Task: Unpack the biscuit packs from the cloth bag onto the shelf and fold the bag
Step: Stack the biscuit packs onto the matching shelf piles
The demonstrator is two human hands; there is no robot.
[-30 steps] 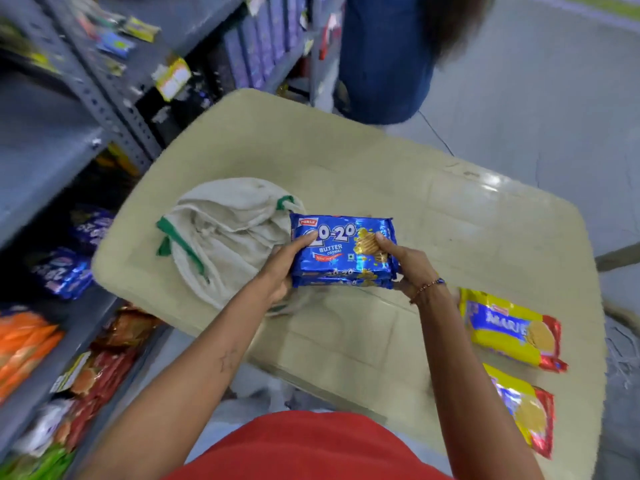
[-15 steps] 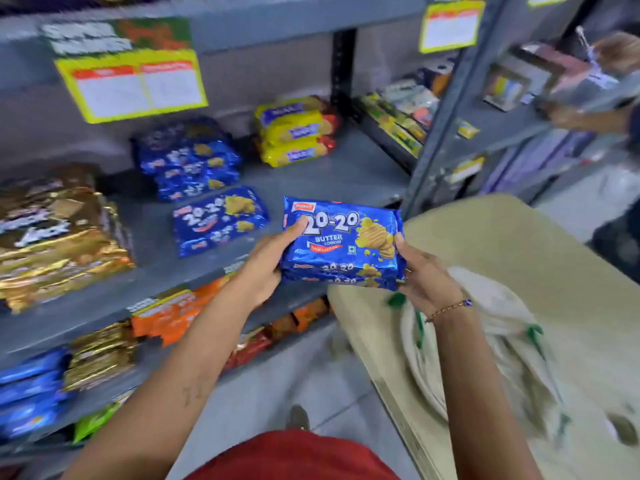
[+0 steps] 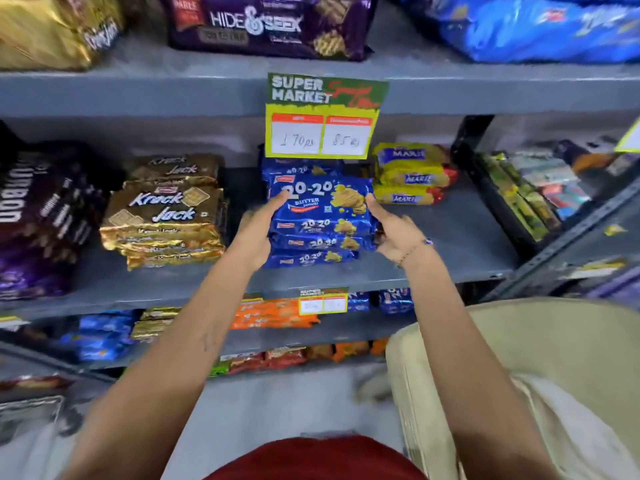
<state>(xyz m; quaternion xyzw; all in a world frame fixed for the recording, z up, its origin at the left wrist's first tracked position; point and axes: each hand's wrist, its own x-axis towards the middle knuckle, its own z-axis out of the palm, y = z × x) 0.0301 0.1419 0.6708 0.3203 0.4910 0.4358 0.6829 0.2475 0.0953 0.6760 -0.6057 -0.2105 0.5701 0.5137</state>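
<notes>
A blue 20-20 butter cookie pack (image 3: 320,202) lies on top of a stack of like blue packs (image 3: 311,256) on the grey middle shelf (image 3: 460,237). My left hand (image 3: 258,230) grips its left end and my right hand (image 3: 391,228) grips its right end. The pale cloth bag (image 3: 568,434) lies on the beige table (image 3: 502,327) at the lower right, mostly cut off by the frame edge. Its inside is hidden.
Gold Krack Jack packs (image 3: 166,209) stand left of the blue stack, yellow Marie packs (image 3: 408,174) right of it. A Super Market price tag (image 3: 322,116) hangs above. Purple Hide & Seek packs (image 3: 266,26) fill the upper shelf. Orange packs (image 3: 270,313) sit on the lower shelf.
I have turned from the table to the shelf. Both hands carried the blue pack forward and up, onto the stack of blue packs on the middle shelf.
</notes>
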